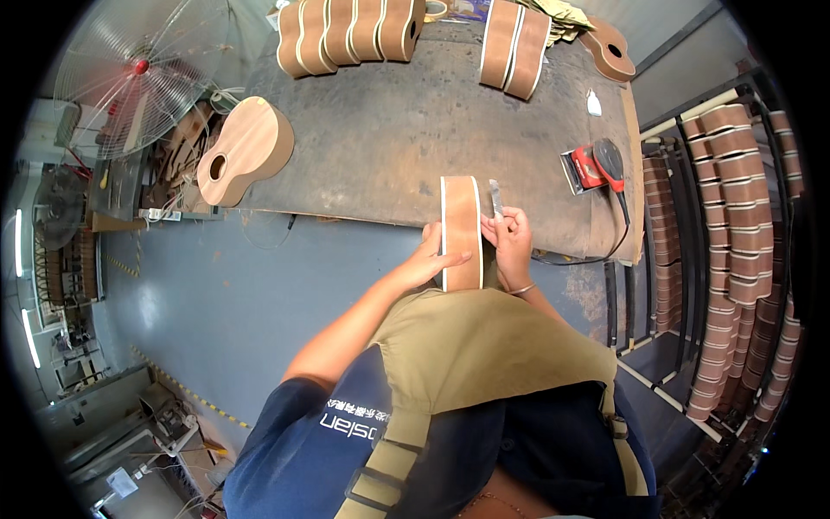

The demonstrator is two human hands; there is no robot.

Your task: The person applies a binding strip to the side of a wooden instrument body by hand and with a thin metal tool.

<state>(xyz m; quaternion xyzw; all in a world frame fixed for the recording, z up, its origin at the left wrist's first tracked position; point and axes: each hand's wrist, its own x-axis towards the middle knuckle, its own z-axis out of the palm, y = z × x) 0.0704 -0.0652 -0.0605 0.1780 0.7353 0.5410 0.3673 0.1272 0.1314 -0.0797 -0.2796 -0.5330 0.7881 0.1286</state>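
A small ukulele body [462,229] stands on edge against my apron at the table's near edge, its brown side facing up between two white binding strips. My left hand [430,258] is closed round it from the left, the thumb lying across the side. To the right of it, my right hand [512,235] pinches a thin metal blade [495,197] that points away from me. The blade is beside the right-hand binding strip; I cannot tell whether it touches. Part of the fingers of both hands is hidden.
A red and black power sander [592,167] with a cord lies on the dark worktable [372,130], right. A pale ukulele body [246,151] rests on the left; more bodies [346,35] stand behind. A fan [141,67] is far left; a loaded rack [735,199] stands right.
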